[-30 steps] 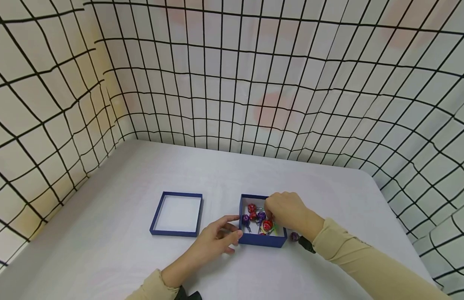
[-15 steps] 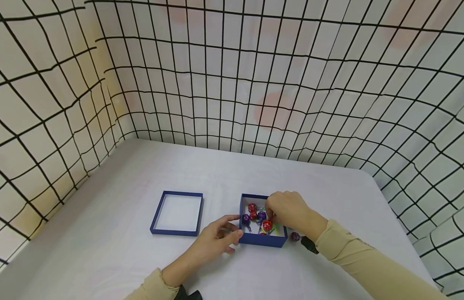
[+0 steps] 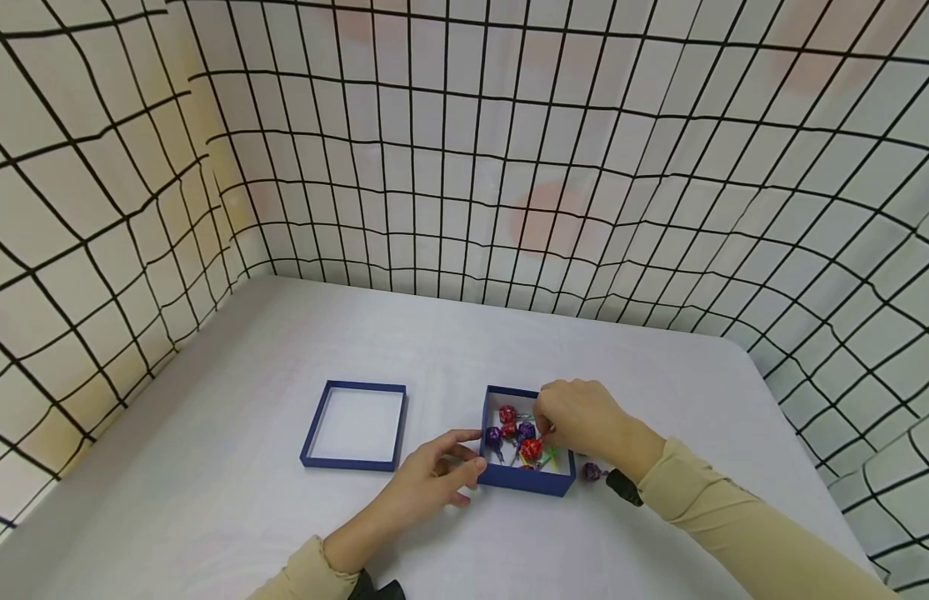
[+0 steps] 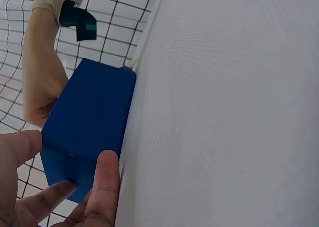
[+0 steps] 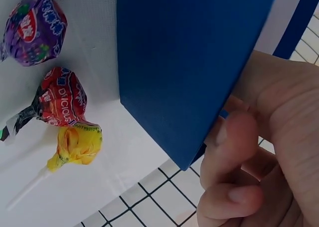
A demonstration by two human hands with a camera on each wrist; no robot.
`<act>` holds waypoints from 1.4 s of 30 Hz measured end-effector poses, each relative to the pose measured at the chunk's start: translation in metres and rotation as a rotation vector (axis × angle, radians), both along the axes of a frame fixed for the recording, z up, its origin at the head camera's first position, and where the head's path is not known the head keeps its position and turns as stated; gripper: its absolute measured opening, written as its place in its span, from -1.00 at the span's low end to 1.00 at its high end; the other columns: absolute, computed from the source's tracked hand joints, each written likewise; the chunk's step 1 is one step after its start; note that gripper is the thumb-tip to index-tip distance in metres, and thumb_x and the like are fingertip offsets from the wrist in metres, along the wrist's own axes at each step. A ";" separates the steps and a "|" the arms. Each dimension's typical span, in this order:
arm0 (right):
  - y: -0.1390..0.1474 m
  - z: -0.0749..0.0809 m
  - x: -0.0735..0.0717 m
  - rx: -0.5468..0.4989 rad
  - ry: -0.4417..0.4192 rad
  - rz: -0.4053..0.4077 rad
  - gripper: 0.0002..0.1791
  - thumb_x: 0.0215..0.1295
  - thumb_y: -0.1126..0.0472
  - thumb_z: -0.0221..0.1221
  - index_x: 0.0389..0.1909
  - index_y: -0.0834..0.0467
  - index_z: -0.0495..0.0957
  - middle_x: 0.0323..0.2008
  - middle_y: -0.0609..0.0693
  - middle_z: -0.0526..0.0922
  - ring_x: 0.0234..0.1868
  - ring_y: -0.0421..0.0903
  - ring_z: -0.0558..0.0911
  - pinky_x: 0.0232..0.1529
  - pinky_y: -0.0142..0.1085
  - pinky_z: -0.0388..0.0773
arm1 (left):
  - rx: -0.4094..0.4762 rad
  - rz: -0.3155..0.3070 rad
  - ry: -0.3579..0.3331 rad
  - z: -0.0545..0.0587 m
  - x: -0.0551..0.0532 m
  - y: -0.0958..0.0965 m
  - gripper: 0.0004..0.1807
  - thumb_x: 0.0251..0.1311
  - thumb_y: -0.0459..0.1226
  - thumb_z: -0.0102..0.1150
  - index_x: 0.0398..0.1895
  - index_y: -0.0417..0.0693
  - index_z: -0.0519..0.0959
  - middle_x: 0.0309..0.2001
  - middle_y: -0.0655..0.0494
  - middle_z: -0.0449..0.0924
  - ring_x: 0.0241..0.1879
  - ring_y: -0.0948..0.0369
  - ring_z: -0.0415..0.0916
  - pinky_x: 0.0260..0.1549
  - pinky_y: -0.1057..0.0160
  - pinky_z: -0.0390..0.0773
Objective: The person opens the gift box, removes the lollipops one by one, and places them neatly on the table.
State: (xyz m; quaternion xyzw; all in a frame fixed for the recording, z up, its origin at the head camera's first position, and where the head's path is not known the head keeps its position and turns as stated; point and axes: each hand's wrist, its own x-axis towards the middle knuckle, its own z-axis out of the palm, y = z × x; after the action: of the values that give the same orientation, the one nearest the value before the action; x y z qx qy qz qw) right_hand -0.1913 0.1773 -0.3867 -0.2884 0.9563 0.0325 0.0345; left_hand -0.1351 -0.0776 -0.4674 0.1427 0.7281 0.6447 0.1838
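Observation:
A blue box (image 3: 527,479) with a pale inside holds several wrapped lollipops, among them a purple lollipop (image 3: 494,437). My left hand (image 3: 434,479) rests spread fingers and thumb against the box's near-left corner; in the left wrist view the fingertips touch its blue wall (image 4: 89,112). My right hand (image 3: 584,421) reaches over the far-right rim into the box. Its fingertips pinch a red lollipop (image 3: 531,450) by its stick end, partly hidden behind the hand. In the right wrist view the box wall covers what those fingers hold.
A shallow blue-rimmed lid (image 3: 353,462) lies left of the box. Beside the box's right side lie a purple lollipop (image 5: 36,31), a red lollipop (image 5: 62,97) and a yellow lollipop (image 5: 77,143). Black wire mesh (image 3: 464,167) stands around the white table (image 3: 434,333).
The red lollipop under my right fingertips has turned and shifted slightly left. The right hand and the box have moved slightly right; my left hand stays at the corner.

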 end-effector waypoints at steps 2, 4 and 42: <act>0.001 0.001 0.000 0.002 -0.012 -0.005 -0.73 0.13 0.18 0.62 -0.55 -0.07 0.68 -0.42 -0.20 0.64 -0.48 -0.27 0.49 -0.52 -0.36 0.55 | 0.001 0.000 -0.001 0.000 0.000 0.000 -0.42 0.54 -0.14 0.28 0.52 -0.11 0.47 0.09 -0.13 0.69 -0.15 0.12 0.72 -0.26 0.17 0.87; 0.001 0.002 0.000 0.001 -0.026 -0.010 -0.74 0.14 0.19 0.61 -0.53 -0.06 0.69 -0.41 -0.19 0.65 -0.47 -0.26 0.50 -0.51 -0.35 0.56 | 0.001 0.002 -0.002 0.000 0.000 0.000 -0.42 0.54 -0.14 0.28 0.52 -0.12 0.47 0.09 -0.13 0.69 -0.14 0.12 0.72 -0.25 0.17 0.87; 0.017 0.032 -0.003 -0.161 -0.232 -0.159 -0.94 0.38 0.33 0.37 -0.27 0.12 0.78 -0.33 -0.09 0.74 -0.37 -0.20 0.59 -0.37 -0.35 0.65 | -0.002 0.000 -0.001 0.002 0.000 0.002 -0.43 0.55 -0.16 0.26 0.52 -0.13 0.46 0.08 -0.14 0.69 -0.16 0.12 0.72 -0.26 0.18 0.87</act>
State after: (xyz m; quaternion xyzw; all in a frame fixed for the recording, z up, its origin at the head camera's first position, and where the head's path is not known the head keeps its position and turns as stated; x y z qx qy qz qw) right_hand -0.1943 0.1938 -0.3550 -0.2153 0.9653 -0.0807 0.1241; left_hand -0.1347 -0.0756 -0.4655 0.1424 0.7288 0.6438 0.1845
